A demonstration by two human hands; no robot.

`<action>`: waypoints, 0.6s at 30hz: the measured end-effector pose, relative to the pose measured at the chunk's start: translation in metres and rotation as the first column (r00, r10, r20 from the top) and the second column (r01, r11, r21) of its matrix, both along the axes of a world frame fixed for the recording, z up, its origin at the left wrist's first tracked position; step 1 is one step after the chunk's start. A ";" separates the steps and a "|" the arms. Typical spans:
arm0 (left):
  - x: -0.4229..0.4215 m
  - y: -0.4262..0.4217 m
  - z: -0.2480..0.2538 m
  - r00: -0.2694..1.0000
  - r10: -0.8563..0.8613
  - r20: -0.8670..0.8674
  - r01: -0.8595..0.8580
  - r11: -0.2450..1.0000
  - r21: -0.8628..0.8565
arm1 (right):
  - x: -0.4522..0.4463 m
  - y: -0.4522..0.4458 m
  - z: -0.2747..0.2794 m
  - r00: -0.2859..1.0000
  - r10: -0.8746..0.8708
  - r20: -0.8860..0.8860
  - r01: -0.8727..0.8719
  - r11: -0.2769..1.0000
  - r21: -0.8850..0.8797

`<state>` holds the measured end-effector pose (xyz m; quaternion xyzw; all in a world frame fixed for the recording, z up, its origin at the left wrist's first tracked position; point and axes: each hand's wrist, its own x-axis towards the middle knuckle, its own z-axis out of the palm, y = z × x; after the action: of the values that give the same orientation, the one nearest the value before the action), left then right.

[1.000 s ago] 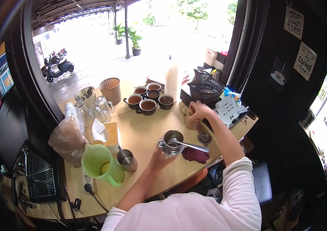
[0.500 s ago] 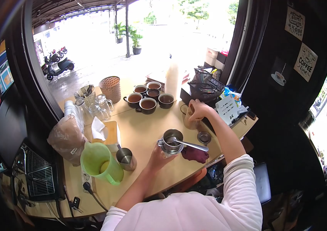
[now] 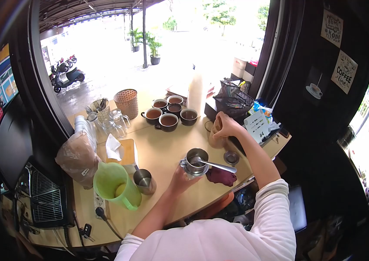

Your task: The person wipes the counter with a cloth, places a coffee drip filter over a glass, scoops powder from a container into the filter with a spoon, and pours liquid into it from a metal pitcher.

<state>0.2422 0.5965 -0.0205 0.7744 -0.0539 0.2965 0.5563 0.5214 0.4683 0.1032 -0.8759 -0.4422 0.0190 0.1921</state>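
Observation:
My left hand (image 3: 181, 181) is wrapped round a glass with a metal filter cup (image 3: 196, 162) on top, near the table's front edge. A metal spoon (image 3: 217, 165) leans in the cup, its handle pointing right. My right hand (image 3: 225, 125) reaches over a jar (image 3: 215, 139), fingers bent at its mouth; what they hold, if anything, is hidden. A small round metal lid (image 3: 231, 157) lies just in front of the jar. Beneath the spoon handle is a dark purple cloth (image 3: 221, 177).
Several dark cups of brown liquid (image 3: 169, 122) stand mid-table. To the left are a green pitcher (image 3: 115, 185), a metal cup (image 3: 144, 181), a tissue box (image 3: 128, 152), a plastic bag (image 3: 78, 158) and glass mugs (image 3: 117, 124). A black mesh basket (image 3: 233, 101) stands at the back right.
The camera view has shifted slightly. Both hands keep nearly the same places, with only a slight shift of my right fingers at the jar.

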 end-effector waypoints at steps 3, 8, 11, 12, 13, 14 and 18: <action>0.003 0.001 -0.004 0.999 0.013 0.043 -0.015 0.998 0.056 | -0.016 -0.015 0.009 1.000 -0.011 0.012 0.007 0.962 0.272; 0.003 -0.001 -0.006 1.000 0.001 0.005 0.000 0.998 -0.065 | -0.057 -0.042 -0.010 0.997 -0.080 -0.022 0.077 0.806 0.586; 0.007 0.000 -0.018 1.000 -0.030 0.005 0.030 0.993 -0.112 | -0.083 -0.062 -0.038 0.982 -0.028 -0.186 0.149 0.718 0.680; 0.008 0.002 -0.022 1.000 -0.016 -0.003 0.015 0.996 -0.092 | -0.087 -0.067 -0.056 0.981 -0.018 -0.193 0.155 0.671 0.725; 0.008 0.002 -0.020 1.000 -0.002 -0.010 0.001 0.998 -0.070 | -0.093 -0.072 -0.070 0.980 -0.007 -0.198 0.160 0.620 0.769; 0.006 0.000 -0.017 0.999 -0.021 -0.027 0.018 0.994 -0.107 | -0.100 -0.079 -0.082 0.971 -0.050 -0.233 0.214 0.617 0.758; 0.001 -0.006 -0.006 0.996 -0.083 -0.028 0.073 0.962 -0.262 | -0.124 -0.088 -0.103 0.959 -0.203 -0.197 0.280 0.590 0.757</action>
<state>0.2437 0.5904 -0.0261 0.6974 -0.0340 0.2637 0.6655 0.3979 0.3801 0.0000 -0.7561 -0.2748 -0.1610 0.5717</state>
